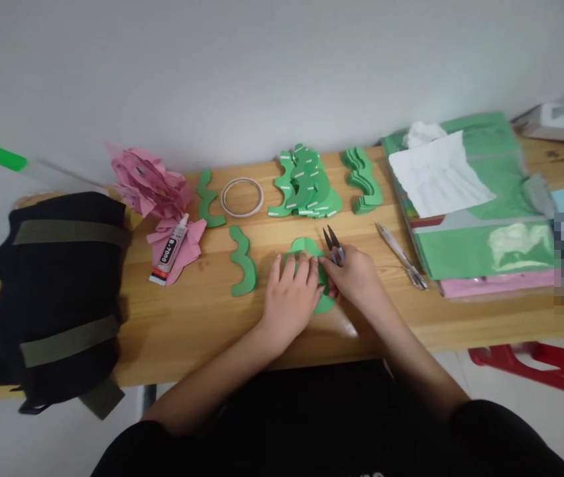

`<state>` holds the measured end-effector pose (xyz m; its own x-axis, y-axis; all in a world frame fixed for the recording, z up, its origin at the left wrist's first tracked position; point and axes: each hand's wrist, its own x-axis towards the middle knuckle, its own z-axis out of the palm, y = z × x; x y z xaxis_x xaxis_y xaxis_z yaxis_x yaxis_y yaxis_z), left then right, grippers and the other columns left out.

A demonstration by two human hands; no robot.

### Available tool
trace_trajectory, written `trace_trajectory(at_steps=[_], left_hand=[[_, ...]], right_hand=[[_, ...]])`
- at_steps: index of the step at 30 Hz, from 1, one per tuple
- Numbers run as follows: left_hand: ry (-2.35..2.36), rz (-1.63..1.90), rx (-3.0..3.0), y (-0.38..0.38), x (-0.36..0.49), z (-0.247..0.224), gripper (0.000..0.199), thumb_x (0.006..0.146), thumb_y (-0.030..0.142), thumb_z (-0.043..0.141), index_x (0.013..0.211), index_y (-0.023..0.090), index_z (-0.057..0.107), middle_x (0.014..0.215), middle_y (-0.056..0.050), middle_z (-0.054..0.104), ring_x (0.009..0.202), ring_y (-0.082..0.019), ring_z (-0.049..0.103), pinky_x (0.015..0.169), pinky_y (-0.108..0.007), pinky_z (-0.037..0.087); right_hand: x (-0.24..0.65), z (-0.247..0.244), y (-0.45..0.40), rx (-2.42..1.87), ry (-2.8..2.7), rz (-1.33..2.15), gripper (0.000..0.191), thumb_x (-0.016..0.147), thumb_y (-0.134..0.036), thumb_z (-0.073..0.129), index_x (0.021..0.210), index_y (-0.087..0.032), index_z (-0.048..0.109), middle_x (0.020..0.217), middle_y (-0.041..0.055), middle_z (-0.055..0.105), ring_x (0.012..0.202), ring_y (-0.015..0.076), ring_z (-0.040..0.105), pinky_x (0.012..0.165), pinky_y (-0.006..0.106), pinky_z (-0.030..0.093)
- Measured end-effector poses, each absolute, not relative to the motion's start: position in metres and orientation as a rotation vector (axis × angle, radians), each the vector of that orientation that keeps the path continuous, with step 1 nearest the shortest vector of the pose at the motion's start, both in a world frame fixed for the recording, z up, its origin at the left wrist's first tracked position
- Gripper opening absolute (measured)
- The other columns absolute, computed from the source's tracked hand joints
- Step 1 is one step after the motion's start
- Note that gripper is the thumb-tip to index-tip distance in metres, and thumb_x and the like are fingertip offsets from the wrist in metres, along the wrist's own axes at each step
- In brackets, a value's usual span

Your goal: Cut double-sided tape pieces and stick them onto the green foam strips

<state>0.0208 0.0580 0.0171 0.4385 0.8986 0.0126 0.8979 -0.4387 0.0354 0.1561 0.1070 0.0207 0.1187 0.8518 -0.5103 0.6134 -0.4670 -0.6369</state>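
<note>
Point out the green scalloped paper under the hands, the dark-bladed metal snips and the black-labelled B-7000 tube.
Green scalloped paper [325, 305]: head view, its lower part.
Dark-bladed metal snips [335, 239]: head view, a blade.
Black-labelled B-7000 tube [169, 252]: head view, its label.

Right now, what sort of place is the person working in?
Probably a small handicraft workspace, at a wooden table beside a plain wall. The pile of green wavy cutouts, the glue tube and the small snips suggest it. Home or workshop, I cannot tell.
</note>
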Motion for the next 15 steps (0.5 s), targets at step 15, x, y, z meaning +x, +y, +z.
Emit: trace_trajectory(at_steps=[15], left_hand=[[0.382,0.894,1.547,0.054,0.001,0.152,0.023,0.095,0.03,0.05,0.103,0.028,0.071,0.098,-0.002,0.072,0.087,-0.016,0.07,0.081,-0.026,0.056]], right_hand=[[0.206,0.016,0.079,-2.194,-1.805,0.443,0.023,0.082,-0.022,0.05,0.1,-0.018,0.063,0.078,0.0109,0.072,0.068,0.027,0.068,0.061,0.036,0.051]])
